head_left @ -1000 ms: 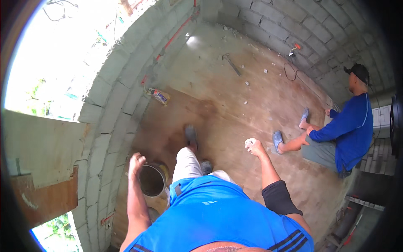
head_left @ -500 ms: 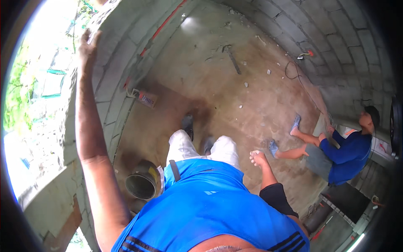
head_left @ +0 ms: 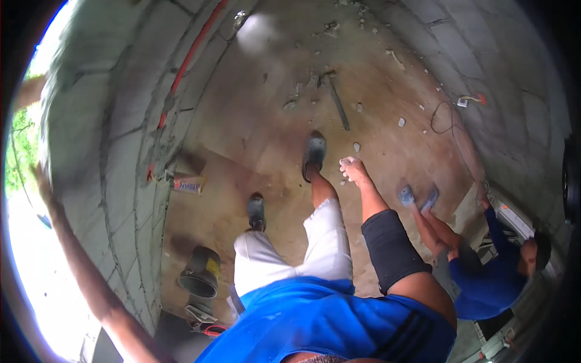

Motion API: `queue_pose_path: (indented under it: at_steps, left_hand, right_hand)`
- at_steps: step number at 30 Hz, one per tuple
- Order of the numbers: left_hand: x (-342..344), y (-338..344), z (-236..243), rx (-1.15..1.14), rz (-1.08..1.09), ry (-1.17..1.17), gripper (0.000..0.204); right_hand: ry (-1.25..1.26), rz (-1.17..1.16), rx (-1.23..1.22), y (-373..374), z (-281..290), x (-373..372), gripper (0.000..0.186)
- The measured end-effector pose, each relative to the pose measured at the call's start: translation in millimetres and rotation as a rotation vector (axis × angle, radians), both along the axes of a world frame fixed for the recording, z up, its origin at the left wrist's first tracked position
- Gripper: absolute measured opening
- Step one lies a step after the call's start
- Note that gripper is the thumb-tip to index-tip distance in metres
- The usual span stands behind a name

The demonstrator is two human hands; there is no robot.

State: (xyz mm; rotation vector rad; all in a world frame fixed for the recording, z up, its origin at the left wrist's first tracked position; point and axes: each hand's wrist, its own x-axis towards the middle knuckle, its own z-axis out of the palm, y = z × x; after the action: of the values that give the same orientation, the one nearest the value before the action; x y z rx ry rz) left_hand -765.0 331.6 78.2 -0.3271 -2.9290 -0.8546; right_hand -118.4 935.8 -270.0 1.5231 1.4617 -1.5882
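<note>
My left hand (head_left: 43, 183) is raised at the far left, beside the bright opening at the edge of the grey block wall (head_left: 130, 151). Its fingers look stretched out, though blurred, and nothing shows in them. Over the floor ahead, my right hand (head_left: 353, 169) is closed with curled fingers, their tips whitish. Whether it holds something small is hidden. Beyond it on the brown floor (head_left: 272, 115) lies a hammer-like tool (head_left: 337, 103) with a long dark handle, among loose pale chips.
A dark bucket (head_left: 201, 272) stands by the left wall, with a small printed packet (head_left: 189, 183) farther along. A co-worker in blue (head_left: 493, 284) sits at the right. Nearby, a cable loop (head_left: 440, 118) lies beneath a wall outlet (head_left: 463, 102).
I have stepped forward, one leg extended. My left hand has moved outward and back along the opening; my right hand has swung forward, still closed. The co-worker now reaches an arm forward.
</note>
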Motion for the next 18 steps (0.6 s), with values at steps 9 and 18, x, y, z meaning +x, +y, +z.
queue_pose_path:
  at_steps: [9, 18]
  left_hand:
    - [42.4, 54.6, -33.9, -0.577, 0.348, 0.185, 0.053]
    - [21.1, 38.2, -6.0, -0.813, 0.327, 0.191, 0.047]
  right_hand:
    - [-0.082, 0.464, 0.327, 129.3, -202.2, -61.5, 0.034]
    - [-0.242, 0.560, 0.463, 176.7, -349.4, -129.4, 0.058]
